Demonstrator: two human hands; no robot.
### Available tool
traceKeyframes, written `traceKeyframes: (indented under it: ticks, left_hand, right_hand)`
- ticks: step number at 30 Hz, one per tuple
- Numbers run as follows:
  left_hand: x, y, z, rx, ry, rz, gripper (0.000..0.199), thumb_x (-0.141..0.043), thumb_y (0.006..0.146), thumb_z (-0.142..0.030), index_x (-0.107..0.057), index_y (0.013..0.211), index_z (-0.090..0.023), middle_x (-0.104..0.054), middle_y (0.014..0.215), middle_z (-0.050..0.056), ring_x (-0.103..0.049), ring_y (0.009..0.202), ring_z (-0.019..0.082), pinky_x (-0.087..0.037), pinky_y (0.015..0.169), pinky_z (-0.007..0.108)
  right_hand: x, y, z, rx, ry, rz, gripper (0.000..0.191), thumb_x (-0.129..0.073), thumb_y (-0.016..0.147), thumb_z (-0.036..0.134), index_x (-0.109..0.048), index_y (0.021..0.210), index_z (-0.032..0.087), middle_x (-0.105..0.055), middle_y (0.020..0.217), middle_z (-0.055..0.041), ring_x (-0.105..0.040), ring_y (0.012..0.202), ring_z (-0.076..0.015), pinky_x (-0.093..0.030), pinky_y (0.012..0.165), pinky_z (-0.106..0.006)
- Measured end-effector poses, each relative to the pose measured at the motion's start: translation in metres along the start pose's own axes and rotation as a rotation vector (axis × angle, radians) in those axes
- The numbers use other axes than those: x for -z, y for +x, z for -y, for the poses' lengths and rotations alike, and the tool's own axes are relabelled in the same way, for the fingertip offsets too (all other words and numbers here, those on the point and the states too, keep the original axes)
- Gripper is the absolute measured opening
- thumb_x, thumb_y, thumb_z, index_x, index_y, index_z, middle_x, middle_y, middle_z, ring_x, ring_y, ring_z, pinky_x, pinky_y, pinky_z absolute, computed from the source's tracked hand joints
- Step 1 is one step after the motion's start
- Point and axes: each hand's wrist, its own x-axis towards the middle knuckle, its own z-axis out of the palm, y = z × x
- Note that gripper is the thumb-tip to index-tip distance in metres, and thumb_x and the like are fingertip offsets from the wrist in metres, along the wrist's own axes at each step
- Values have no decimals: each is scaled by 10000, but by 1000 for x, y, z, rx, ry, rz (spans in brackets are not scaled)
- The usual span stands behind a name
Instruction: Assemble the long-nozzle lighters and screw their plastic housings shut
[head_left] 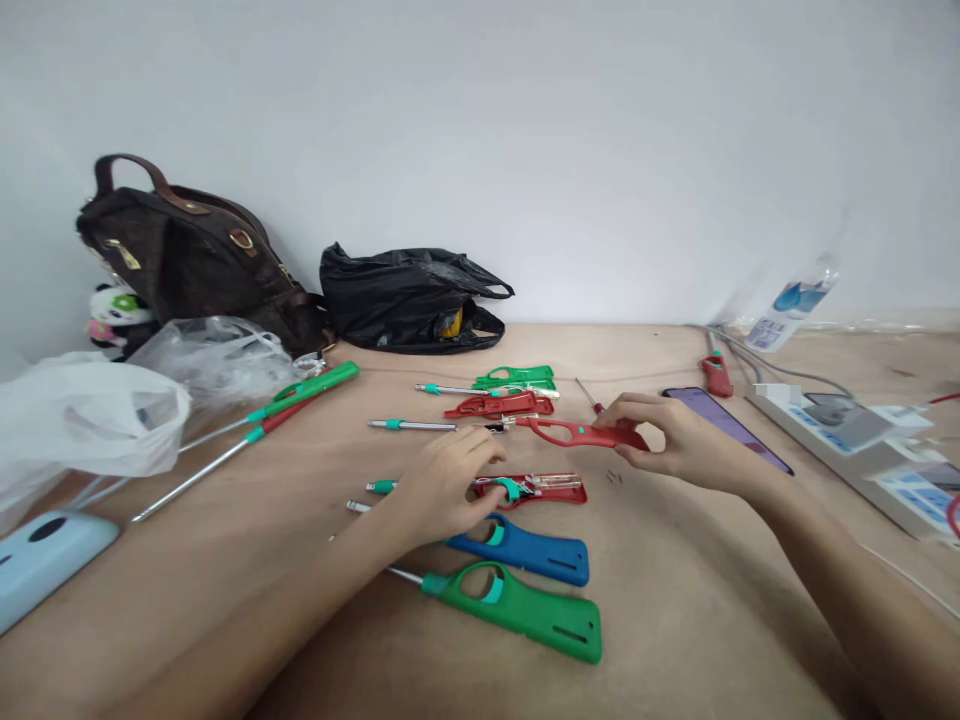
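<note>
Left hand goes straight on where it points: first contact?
Probably the long red plastic lighter shell held in the right hand; heights are unclear, so it might pass beneath.

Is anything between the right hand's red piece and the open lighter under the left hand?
Partly: the left hand covers the middle of the lighter. Nothing visible stands between the red piece and the lighter's wide end.

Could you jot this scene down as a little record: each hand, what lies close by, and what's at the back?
Right hand: fingers grip the end of a red casing
Left hand: over an open red lighter; contact unclear
Nearer the camera: blue lighter, green lighter
Beside right hand: phone, lying on the table
Back: dark backpack, black plastic bag
Far right: tilted bottle
</note>
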Motion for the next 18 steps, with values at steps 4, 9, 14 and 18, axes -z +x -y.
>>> traceKeyframes:
  ticks: [4, 9, 14, 18]
  left_hand:
    - [-9, 11, -13, -12, 62, 117, 146, -625, 808, -255, -610, 927, -171, -594, 969, 73, -557, 921, 255, -446, 795, 372]
    - [-15, 15, -17, -12, 93, 144, 152, -611, 826, -241, -626, 961, -174, -576, 993, 75, -543, 938, 255, -433, 806, 379]
    - [-18, 15, -15, -16, 84, 135, 156, -623, 827, -252, -626, 962, -175, -575, 983, 73, -542, 942, 259, -430, 805, 377]
    - [-20, 15, -16, 2, 79, 132, 142, -623, 832, -253, -621, 950, -175, -573, 969, 69, -540, 946, 262, -427, 801, 379]
  right_hand:
    - [-1, 0, -1, -2, 4, -12, 233, -555, 787, 176, -641, 1000, 217, -640, 909, -31, -561, 687, -149, -471, 657, -291]
    - [-3, 0, 2, -23, 9, 17, 190, -552, 798, 195, -637, 967, 207, -649, 938, -47, -560, 698, -153, -474, 655, -297]
    - [-2, 0, 3, -18, -12, 7, 223, -557, 798, 191, -644, 1002, 217, -646, 916, -43, -549, 681, -154, -469, 654, -304]
    - [-1, 0, 4, -11, -16, -3, 219, -556, 805, 191, -649, 1000, 223, -642, 898, -37, -552, 676, -155, -474, 656, -305]
